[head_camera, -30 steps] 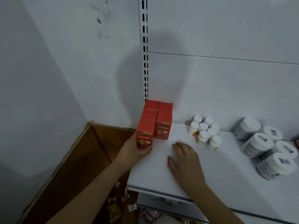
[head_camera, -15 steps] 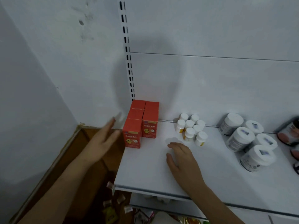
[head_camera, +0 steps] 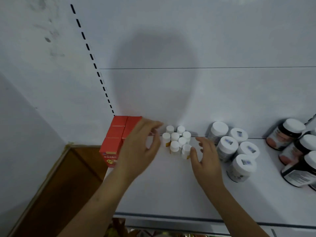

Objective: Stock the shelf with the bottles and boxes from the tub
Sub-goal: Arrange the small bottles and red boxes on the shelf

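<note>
The white shelf (head_camera: 171, 189) is carrying, along its back edge, red boxes (head_camera: 118, 132) at the left corner, large white-capped jars (head_camera: 229, 146) right of centre, and a cluster of small white-capped bottles (head_camera: 177, 140) between them. Both hands are hovering with fingers spread, gripping nothing. The left hand (head_camera: 138, 149) and right hand (head_camera: 205, 158) are flanking the small bottles, the right appearing nearer, probably about to gather them together.

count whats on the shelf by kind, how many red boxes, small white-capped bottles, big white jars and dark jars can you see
red boxes: 5 in view, partly behind the left hand
small white-capped bottles: 8
big white jars: 5
dark jars: at least 4, cut off by the frame edge
total: at least 22
</note>
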`<state>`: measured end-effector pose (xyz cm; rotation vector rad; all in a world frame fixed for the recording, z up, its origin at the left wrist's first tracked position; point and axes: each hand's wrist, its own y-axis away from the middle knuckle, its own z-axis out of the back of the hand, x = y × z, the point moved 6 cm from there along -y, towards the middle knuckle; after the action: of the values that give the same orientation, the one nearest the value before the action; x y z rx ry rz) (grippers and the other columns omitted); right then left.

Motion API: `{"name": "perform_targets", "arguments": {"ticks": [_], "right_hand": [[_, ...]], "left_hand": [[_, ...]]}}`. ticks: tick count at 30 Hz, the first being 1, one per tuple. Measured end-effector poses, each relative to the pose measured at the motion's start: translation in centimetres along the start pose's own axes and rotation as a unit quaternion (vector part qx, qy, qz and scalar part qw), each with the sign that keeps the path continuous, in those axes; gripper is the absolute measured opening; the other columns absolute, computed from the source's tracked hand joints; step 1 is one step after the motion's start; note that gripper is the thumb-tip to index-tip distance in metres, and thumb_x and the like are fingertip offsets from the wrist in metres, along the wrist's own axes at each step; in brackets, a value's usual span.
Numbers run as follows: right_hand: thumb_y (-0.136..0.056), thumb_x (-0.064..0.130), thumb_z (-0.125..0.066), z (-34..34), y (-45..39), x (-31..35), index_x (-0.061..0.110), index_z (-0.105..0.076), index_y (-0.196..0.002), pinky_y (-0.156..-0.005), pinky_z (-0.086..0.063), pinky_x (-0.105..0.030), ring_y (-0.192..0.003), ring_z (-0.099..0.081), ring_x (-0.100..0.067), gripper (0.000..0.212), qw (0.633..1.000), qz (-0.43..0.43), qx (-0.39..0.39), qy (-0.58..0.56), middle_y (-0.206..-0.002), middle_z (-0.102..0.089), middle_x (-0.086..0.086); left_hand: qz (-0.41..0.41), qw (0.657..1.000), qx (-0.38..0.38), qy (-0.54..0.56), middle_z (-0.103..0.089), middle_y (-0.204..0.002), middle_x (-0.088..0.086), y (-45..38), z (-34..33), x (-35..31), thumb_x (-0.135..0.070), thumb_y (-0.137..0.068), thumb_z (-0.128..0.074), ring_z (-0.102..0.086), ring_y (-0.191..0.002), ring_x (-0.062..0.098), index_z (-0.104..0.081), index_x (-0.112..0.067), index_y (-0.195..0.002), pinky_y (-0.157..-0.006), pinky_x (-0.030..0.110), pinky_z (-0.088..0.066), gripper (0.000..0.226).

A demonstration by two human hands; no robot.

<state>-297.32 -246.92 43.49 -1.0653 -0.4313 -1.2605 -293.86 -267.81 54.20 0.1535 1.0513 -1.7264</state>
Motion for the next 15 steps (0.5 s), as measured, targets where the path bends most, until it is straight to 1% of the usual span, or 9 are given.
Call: {"name": "perform_targets", "arguments": {"ticks": [2, 5, 7, 8, 9, 11, 12, 13, 15], "right_hand": [[-0.095, 0.030, -0.048, -0.3, -0.8, -0.4, 0.019, -0.053, -0.129, -0.100, -0.046, -0.042, -0.116, -0.052, -0.014, 0.036, 1.000, -0.007, 0.020, -0.006, -0.121, -0.050, 0.013], [-0.098, 0.028, -0.050, -1.2, -1.9, -1.0, 0.022, -0.052, -0.134, -0.105, -0.042, -0.037, -0.121, -0.050, -0.012, 0.036, 0.997, -0.046, 0.056, -0.041, -0.126, -0.052, 0.013], [-0.100, 0.027, -0.052, -1.9, -2.9, -1.3, 0.019, -0.052, -0.136, -0.105, -0.041, -0.033, -0.121, -0.051, -0.010, 0.037, 0.993, -0.079, 0.073, -0.057, -0.128, -0.053, 0.012], [-0.100, 0.028, -0.051, -2.3, -3.5, -1.4, 0.018, -0.052, -0.136, -0.102, -0.041, -0.029, -0.119, -0.052, -0.010, 0.037, 0.990, -0.096, 0.086, -0.059, -0.127, -0.056, 0.009], [-0.100, 0.029, -0.050, -2.8, -4.1, -1.5, 0.018, -0.055, -0.131, -0.094, -0.043, -0.024, -0.113, -0.055, -0.010, 0.033, 0.986, -0.113, 0.102, -0.062, -0.122, -0.060, 0.007], [-0.099, 0.028, -0.049, -3.8, -5.2, -2.0, 0.017, -0.060, -0.109, -0.070, -0.041, -0.013, -0.092, -0.059, -0.015, 0.018, 0.978, -0.150, 0.131, -0.061, -0.099, -0.066, 0.002], [-0.098, 0.027, -0.049, -4.3, -5.7, -2.1, 0.016, -0.059, -0.098, -0.063, -0.039, -0.012, -0.085, -0.058, -0.017, 0.015, 0.975, -0.161, 0.142, -0.057, -0.090, -0.064, 0.001], [-0.097, 0.028, -0.049, -4.7, -6.1, -2.3, 0.015, -0.058, -0.092, -0.061, -0.038, -0.012, -0.082, -0.057, -0.019, 0.016, 0.973, -0.167, 0.150, -0.054, -0.085, -0.063, 0.000], [-0.097, 0.027, -0.050, -5.3, -6.8, -2.4, 0.014, -0.060, -0.091, -0.065, -0.039, -0.020, -0.085, -0.058, -0.020, 0.018, 0.970, -0.170, 0.164, -0.055, -0.087, -0.064, -0.001]], "left_hand": [[0.045, 0.998, 0.033, 0.025, -0.055, -0.110, -0.010, 0.4, -3.4, 1.4, -0.026, -0.092, -0.050, -0.054, -0.100, 0.000, -0.060, -0.018, -0.121, -0.087, 0.012, -0.043, 0.031], [0.133, 0.989, 0.049, 0.034, -0.053, -0.116, -0.013, 0.9, -6.8, 4.5, -0.023, -0.094, -0.058, -0.053, -0.107, 0.003, -0.056, -0.020, -0.127, -0.095, 0.025, -0.045, 0.033], [0.190, 0.978, 0.067, 0.043, -0.052, -0.119, -0.013, 0.8, -8.3, 6.1, -0.023, -0.096, -0.057, -0.049, -0.111, 0.003, -0.053, -0.016, -0.132, -0.096, 0.024, -0.041, 0.037], [0.226, 0.969, 0.081, 0.055, -0.052, -0.124, -0.010, 0.7, -8.9, 6.8, -0.024, -0.098, -0.055, -0.048, -0.114, 0.003, -0.051, -0.014, -0.136, -0.097, 0.023, -0.038, 0.039], [0.262, 0.957, 0.098, 0.071, -0.053, -0.131, -0.005, 0.6, -9.6, 7.7, -0.027, -0.099, -0.053, -0.048, -0.120, 0.006, -0.048, -0.013, -0.139, -0.099, 0.024, -0.037, 0.043], [0.302, 0.940, 0.129, 0.094, -0.053, -0.139, -0.001, 0.3, -10.7, 8.8, -0.035, -0.100, -0.050, -0.049, -0.128, 0.014, -0.046, -0.014, -0.142, -0.103, 0.029, -0.038, 0.047], [0.306, 0.936, 0.140, 0.101, -0.056, -0.136, -0.002, 0.1, -11.1, 9.2, -0.040, -0.098, -0.049, -0.052, -0.126, 0.016, -0.049, -0.019, -0.139, -0.103, 0.031, -0.041, 0.045], [0.306, 0.934, 0.149, 0.109, -0.061, -0.131, -0.005, 0.0, -11.4, 9.3, -0.043, -0.096, -0.048, -0.056, -0.122, 0.015, -0.054, -0.024, -0.133, -0.101, 0.034, -0.045, 0.042], [0.300, 0.931, 0.160, 0.132, -0.065, -0.124, -0.012, -0.1, -12.1, 9.3, -0.043, -0.093, -0.047, -0.060, -0.116, 0.009, -0.058, -0.033, -0.127, -0.100, 0.037, -0.048, 0.038]]}}
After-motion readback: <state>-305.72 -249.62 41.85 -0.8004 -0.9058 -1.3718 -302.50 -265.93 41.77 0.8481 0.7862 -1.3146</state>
